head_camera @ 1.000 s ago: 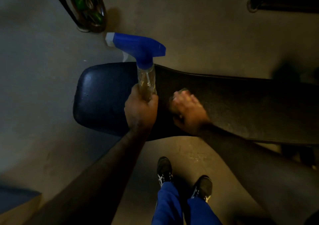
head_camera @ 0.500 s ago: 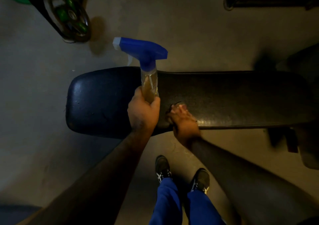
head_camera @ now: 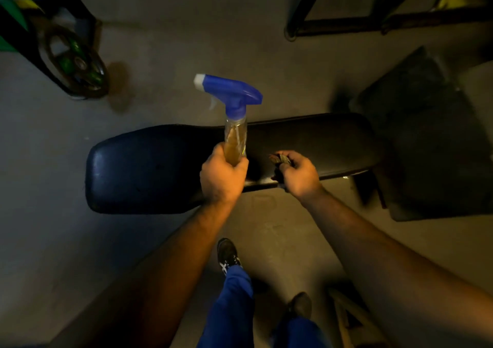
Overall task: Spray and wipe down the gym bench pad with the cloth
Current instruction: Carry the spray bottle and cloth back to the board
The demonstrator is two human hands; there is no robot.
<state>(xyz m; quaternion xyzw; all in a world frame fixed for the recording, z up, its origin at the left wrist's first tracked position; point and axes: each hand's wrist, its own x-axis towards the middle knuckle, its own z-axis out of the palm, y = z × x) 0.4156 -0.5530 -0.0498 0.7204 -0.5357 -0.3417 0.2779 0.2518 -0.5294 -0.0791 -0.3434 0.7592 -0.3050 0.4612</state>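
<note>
You're mid-wipe, I judge: your left hand (head_camera: pixel 223 178) grips the bottle (head_camera: pixel 234 123) upright, your right hand (head_camera: pixel 298 177) pinches the cloth (head_camera: pixel 279 159) over the pad (head_camera: pixel 149 168) at centre; next, press it down toward 9 o'clock.

1. One long black padded gym bench pad (head_camera: pixel 160 166) lies across the middle of the view.
2. One clear plastic spray bottle with a blue trigger head (head_camera: pixel 234 123) is visible.
3. One small dark crumpled cloth (head_camera: pixel 278 160) is visible.
4. Two bare hands are visible: the left hand (head_camera: pixel 222 176) and the right hand (head_camera: pixel 300 175).
5. Two dark sports shoes are visible: one (head_camera: pixel 228 254) and another (head_camera: pixel 301 305).
6. One round weight plate with green marks (head_camera: pixel 77 64) stands on the floor at the upper left.
7. One second dark pad (head_camera: pixel 426 139) is at the right.
</note>
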